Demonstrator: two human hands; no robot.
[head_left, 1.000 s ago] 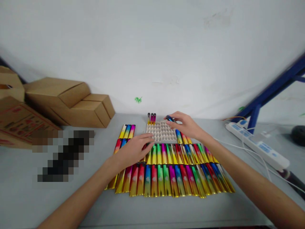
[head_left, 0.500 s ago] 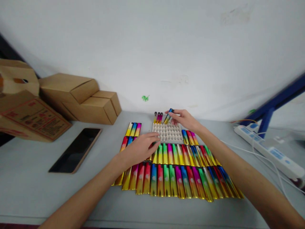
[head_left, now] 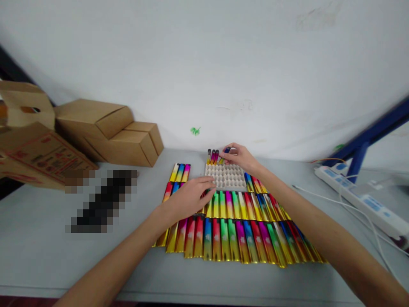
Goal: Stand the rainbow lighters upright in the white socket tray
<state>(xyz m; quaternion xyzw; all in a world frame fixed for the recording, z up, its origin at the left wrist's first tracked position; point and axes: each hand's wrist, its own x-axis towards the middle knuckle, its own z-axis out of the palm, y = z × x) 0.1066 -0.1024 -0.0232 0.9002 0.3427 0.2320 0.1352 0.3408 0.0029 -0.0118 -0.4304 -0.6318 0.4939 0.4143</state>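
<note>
Pinched in the fingers of my right hand (head_left: pixel 238 157) is a blue-and-yellow lighter (head_left: pixel 227 150), held at the back row of a white tray with many small cells (head_left: pixel 228 177). Left of it, several lighters (head_left: pixel 213 157) stand upright in that row, yellow at the bottom with dark tops. My left hand (head_left: pixel 193 192) lies with fingers stretched out, its fingertips at the tray's left front edge. Beneath and around it, many metallic multicoloured lighters (head_left: pixel 230 238) lie side by side in rows on the table; my left hand and right forearm hide some of them.
Brown cardboard boxes (head_left: pixel 128 145) stand at the back left. A dark flat object (head_left: pixel 105 200), pixelated, lies on the grey table (head_left: pixel 41 238). On the right are a white power strip (head_left: pixel 361 200), a white cable (head_left: pixel 332 200) and a blue metal frame (head_left: pixel 370 132).
My right hand has moved slightly left and the lighter in it has come closer to the standing ones, lower at the tray's back row. My left hand has barely moved.
</note>
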